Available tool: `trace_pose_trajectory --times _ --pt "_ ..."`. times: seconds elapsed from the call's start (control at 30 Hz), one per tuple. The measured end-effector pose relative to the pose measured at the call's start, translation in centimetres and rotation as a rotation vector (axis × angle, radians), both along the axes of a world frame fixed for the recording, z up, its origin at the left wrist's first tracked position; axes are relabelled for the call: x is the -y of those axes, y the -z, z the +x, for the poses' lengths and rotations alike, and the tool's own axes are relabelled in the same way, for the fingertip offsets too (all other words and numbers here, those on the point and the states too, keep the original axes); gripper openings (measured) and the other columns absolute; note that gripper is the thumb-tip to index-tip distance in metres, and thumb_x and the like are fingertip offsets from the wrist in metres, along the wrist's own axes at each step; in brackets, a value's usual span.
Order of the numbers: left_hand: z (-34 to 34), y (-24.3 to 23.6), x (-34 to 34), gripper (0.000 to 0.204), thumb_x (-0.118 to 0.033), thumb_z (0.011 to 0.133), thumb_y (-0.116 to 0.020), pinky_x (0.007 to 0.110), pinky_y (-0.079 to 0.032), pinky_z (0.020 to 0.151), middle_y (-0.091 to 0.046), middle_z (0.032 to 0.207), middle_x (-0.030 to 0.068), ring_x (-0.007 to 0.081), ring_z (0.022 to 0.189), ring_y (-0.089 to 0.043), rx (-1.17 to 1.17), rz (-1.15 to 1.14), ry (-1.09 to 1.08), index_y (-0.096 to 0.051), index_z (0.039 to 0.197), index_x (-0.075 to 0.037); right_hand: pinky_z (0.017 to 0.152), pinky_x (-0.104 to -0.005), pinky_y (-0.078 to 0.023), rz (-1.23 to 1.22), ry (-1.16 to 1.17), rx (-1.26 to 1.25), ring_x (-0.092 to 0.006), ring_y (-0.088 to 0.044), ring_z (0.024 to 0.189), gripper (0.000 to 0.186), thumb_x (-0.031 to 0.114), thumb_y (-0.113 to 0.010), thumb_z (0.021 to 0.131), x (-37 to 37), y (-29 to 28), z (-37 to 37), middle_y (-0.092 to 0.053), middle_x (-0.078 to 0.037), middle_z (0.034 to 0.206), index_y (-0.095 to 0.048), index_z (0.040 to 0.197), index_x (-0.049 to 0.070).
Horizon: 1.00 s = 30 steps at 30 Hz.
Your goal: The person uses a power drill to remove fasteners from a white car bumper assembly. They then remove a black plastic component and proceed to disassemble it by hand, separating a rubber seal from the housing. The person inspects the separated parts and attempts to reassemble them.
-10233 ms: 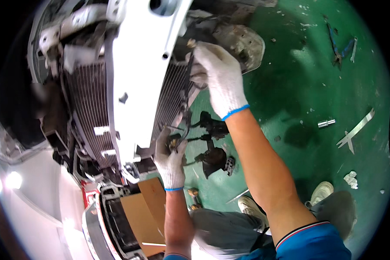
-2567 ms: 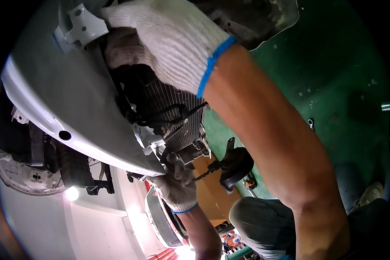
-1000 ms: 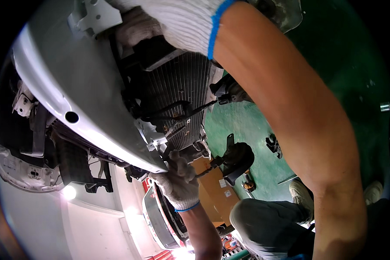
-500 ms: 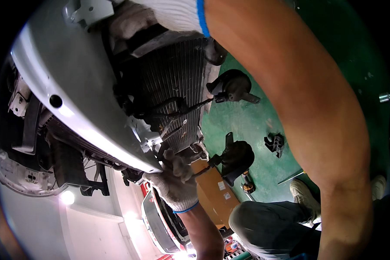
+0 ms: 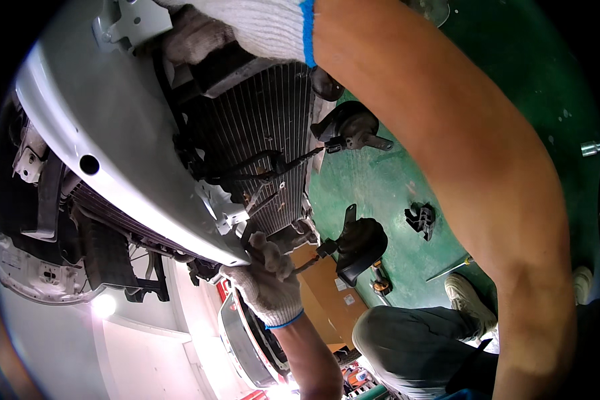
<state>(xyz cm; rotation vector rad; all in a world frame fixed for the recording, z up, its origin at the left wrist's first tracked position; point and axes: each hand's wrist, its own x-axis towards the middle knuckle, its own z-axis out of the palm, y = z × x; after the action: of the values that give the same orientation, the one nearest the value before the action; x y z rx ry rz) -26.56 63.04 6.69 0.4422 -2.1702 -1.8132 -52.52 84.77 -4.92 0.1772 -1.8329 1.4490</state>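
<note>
A pale silver bumper beam (image 5: 113, 143), long and curved, crosses in front of a dark finned radiator (image 5: 263, 127). My left hand (image 5: 270, 290), in a white knit glove with a blue cuff, closes round the lower end of this beam, beside a metal bracket (image 5: 225, 210). At the top, my right hand (image 5: 210, 33) wears a matching glove, its fingertips dirty. Its fingers curl at the beam's inner edge near the upper end; part of that grip is hidden. Two black horns (image 5: 363, 250) (image 5: 355, 127) hang on wires alongside the radiator.
On the green floor lie a black plastic clip part (image 5: 421, 220), a screwdriver (image 5: 450, 268), a yellow-and-black power tool (image 5: 381, 281) and a metal socket (image 5: 594, 148). A cardboard box (image 5: 333, 300) stands below the left hand. My knee (image 5: 400, 343) is close by.
The view has shifted slightly. Both hands keep nearly the same places on the beam, and the horns hang a little further left in the picture.
</note>
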Motion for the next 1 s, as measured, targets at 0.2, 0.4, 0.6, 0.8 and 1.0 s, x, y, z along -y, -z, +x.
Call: trace_pose_trajectory --times 0.2,0.4,0.6,0.8,1.0 --pt "0.3 0.0 0.3 0.066 -0.058 0.098 -0.06 0.019 -0.049 0.048 -0.06 0.111 0.0121 0.01 0.068 -0.048 -0.008 -0.035 -0.002 -0.045 0.141 -0.01 0.072 -0.0384 -0.058 0.104 -0.221 0.039 -0.0309 -0.074 0.084 0.012 0.005 -0.08 0.075 -2.3 -1.2 -0.1 -0.072 -0.019 0.081 -0.074 0.084 -0.001" --pt "-0.1 -0.5 0.1 0.071 -0.057 0.098 -0.061 0.023 -0.043 0.055 -0.059 0.121 0.0073 0.0106 0.072 -0.043 0.108 0.035 0.078 -0.04 0.152 -0.015 0.069 -0.0364 -0.056 0.229 -0.316 -0.032 -0.0254 -0.073 0.077 0.013 0.01 -0.071 0.087 -5.4 0.2 1.0 -0.071 -0.013 0.074 -0.074 0.079 0.0" --pt "0.5 -0.3 0.9 0.068 -0.056 0.1 -0.058 0.022 -0.044 0.052 -0.058 0.118 0.0096 0.0109 0.07 -0.042 0.027 0.085 0.073 -0.042 0.151 -0.013 0.056 -0.0322 -0.051 -1.284 -0.986 -0.143 -0.0161 -0.066 0.067 0.017 0.01 -0.061 0.098 -0.6 -1.8 4.1 -0.067 -0.009 0.072 -0.071 0.087 0.0" --pt "0.3 0.0 0.7 0.062 -0.057 0.1 -0.059 0.022 -0.049 0.054 -0.061 0.112 0.0095 0.01 0.074 -0.053 0.024 0.089 0.111 -0.047 0.144 -0.015 0.064 -0.0246 -0.054 -1.624 -1.261 -0.02 -0.0151 -0.063 0.074 0.021 0.011 -0.054 0.103 -2.8 -2.6 6.1 -0.065 -0.01 0.089 -0.067 0.105 -0.006" --pt "0.1 0.5 -1.4 0.053 -0.053 0.102 -0.059 0.021 -0.048 0.056 -0.065 0.11 0.0093 0.0102 0.074 -0.054 0.027 -0.007 0.05 -0.052 0.137 -0.015 0.063 -0.0273 -0.054 -1.478 -0.84 -0.031 -0.0169 -0.067 0.073 0.021 0.012 -0.065 0.094 0.7 -3.1 5.5 -0.071 -0.01 0.088 -0.071 0.108 -0.003"
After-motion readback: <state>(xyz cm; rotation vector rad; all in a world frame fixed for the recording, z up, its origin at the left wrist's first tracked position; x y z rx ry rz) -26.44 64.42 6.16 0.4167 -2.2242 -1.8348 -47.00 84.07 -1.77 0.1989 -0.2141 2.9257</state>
